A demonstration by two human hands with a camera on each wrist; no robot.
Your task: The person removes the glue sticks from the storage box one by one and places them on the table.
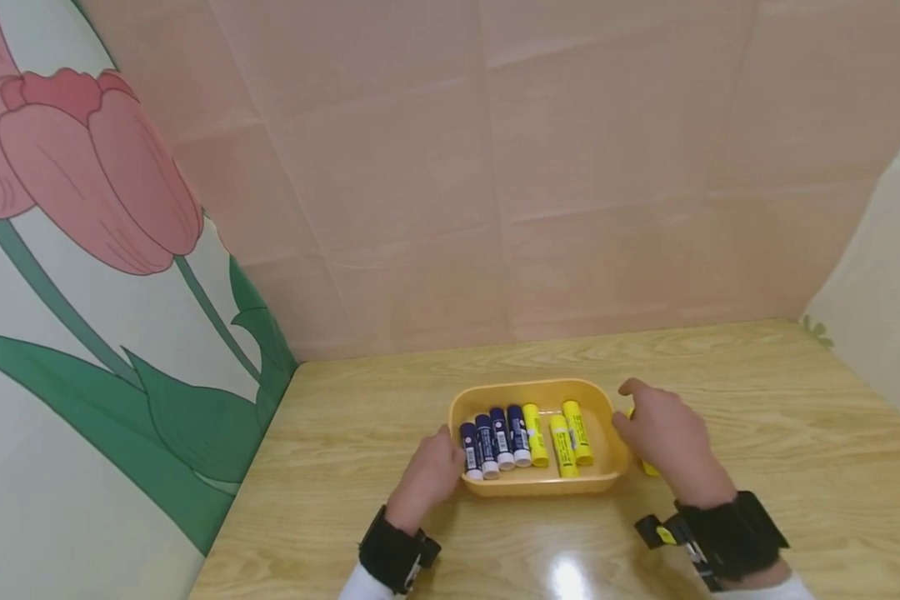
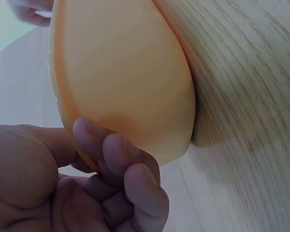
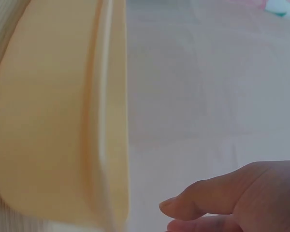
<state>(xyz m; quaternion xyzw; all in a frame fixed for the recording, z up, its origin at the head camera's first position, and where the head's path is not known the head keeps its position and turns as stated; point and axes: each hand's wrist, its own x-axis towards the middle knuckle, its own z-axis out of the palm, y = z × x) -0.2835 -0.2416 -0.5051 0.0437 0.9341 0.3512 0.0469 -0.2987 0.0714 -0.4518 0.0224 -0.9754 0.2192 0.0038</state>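
A yellow-orange plastic tray [image 1: 543, 486] sits on the table. Inside lie several dark blue glue sticks [image 1: 498, 437] with white ends, side by side at the left, and three yellow glue sticks [image 1: 562, 446] to their right. My left hand [image 1: 429, 467] grips the tray's left end; in the left wrist view its thumb is at the rim and its curled fingers lie against the outer wall. By the right end my right hand [image 1: 667, 437] hovers, thumb and index finger spread, over another yellow glue stick [image 1: 650, 468] outside the tray, which the hand partly hides.
The wooden table [image 1: 360, 400] reaches back to a pinkish covered wall [image 1: 495, 208]. On the left stands a panel with large printed tulips [image 1: 105, 167], and a pale panel [image 1: 885, 292] borders the right side. Both wrists wear black straps [image 1: 731, 533].
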